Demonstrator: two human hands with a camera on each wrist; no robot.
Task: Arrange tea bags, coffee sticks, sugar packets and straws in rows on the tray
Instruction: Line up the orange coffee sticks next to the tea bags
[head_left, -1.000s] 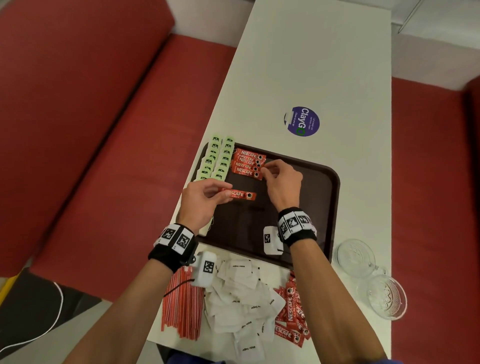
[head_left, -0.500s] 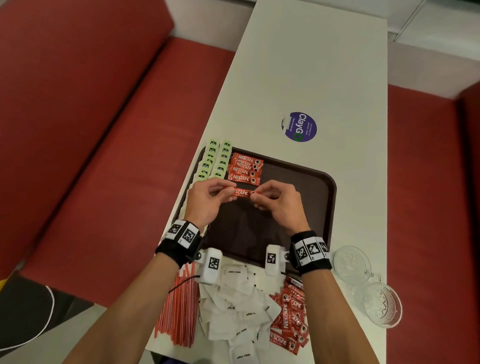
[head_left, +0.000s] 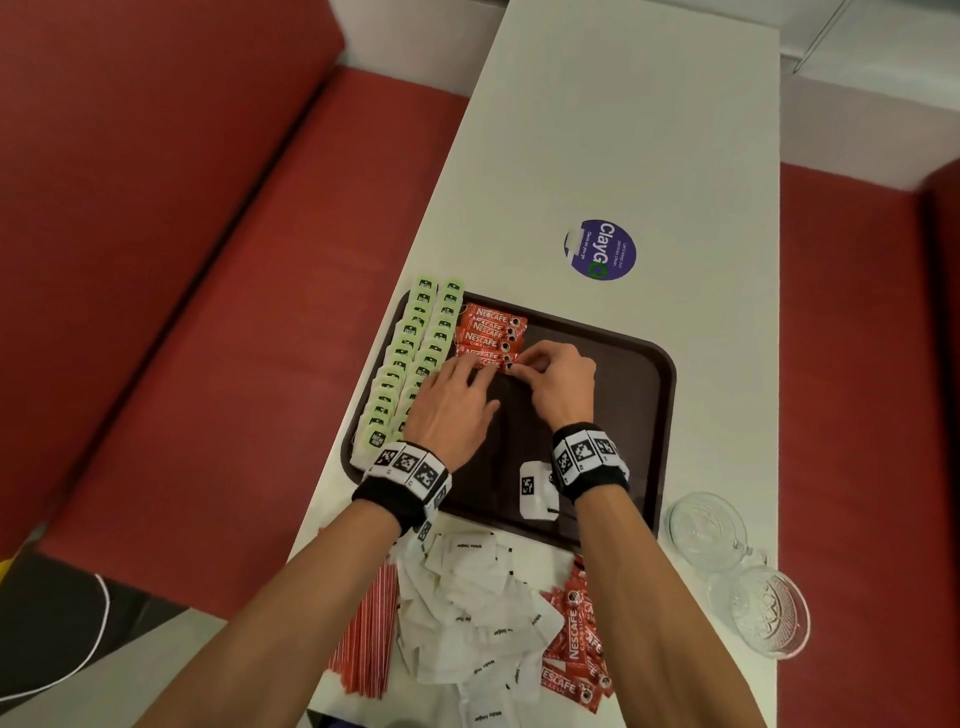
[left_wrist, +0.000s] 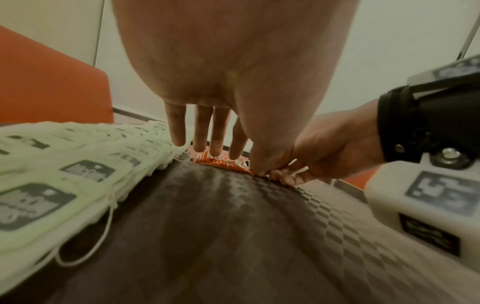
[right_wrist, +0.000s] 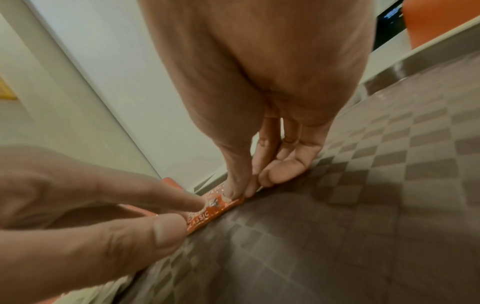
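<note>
One coffee stick (head_left: 491, 364), which we press flat with our left hand's (head_left: 453, 402) straight fingers and pinch at its end with our right hand (head_left: 558, 382), below the coffee row (head_left: 491, 330), beside tea bags (head_left: 410, 364), on the tray (head_left: 644, 415), on the table (head_left: 623, 130).

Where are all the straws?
In the head view, the red straws lie off the tray, at the table's near left edge beside the white sugar packets.

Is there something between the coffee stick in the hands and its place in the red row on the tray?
Nothing visible. The coffee stick already lies on the tray against the red row, under both hands.
</note>
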